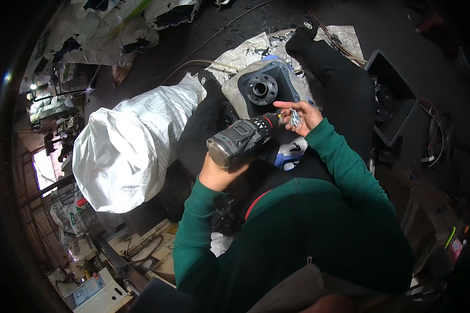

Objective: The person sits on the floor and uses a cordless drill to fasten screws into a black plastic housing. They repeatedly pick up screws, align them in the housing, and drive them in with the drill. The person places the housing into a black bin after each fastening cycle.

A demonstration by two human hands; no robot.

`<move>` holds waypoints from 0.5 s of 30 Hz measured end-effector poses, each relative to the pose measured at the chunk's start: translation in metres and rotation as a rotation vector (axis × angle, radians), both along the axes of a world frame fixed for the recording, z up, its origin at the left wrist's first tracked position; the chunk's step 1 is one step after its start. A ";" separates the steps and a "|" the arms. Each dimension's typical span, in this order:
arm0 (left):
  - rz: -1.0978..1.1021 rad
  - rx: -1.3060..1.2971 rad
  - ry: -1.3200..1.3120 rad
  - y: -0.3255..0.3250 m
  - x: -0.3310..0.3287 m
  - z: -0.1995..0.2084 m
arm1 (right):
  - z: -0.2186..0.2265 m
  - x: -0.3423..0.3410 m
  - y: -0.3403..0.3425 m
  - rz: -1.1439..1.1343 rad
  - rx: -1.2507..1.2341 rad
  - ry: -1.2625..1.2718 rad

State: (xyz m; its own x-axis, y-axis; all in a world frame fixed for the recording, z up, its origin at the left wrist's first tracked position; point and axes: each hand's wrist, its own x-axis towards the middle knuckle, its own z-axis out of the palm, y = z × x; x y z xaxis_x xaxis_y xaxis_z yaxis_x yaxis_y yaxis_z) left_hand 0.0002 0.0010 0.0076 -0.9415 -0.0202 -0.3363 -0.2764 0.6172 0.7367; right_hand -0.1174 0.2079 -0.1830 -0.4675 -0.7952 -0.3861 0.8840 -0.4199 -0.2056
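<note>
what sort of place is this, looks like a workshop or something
Probably a workshop or small factory floor: the left hand holds a power drill, the right hand holds small silvery fasteners, and a dark grey part with a holed round flange lies between the person's legs.

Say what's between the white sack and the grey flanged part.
The person's left leg, in black, lies between the white sack and the grey flanged part, seen in the head view.
</note>
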 end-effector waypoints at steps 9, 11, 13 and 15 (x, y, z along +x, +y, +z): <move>-0.085 -0.082 0.098 -0.004 -0.019 -0.004 | -0.003 -0.009 -0.014 0.127 0.023 0.178; -0.102 -0.103 0.106 -0.004 -0.020 -0.003 | -0.004 -0.009 -0.015 0.117 0.020 0.163; -0.058 -0.071 0.014 -0.005 -0.018 0.001 | -0.004 -0.009 -0.015 0.097 0.009 0.153; -0.037 -0.065 -0.027 -0.009 -0.015 0.004 | -0.003 -0.010 -0.015 0.074 -0.018 0.155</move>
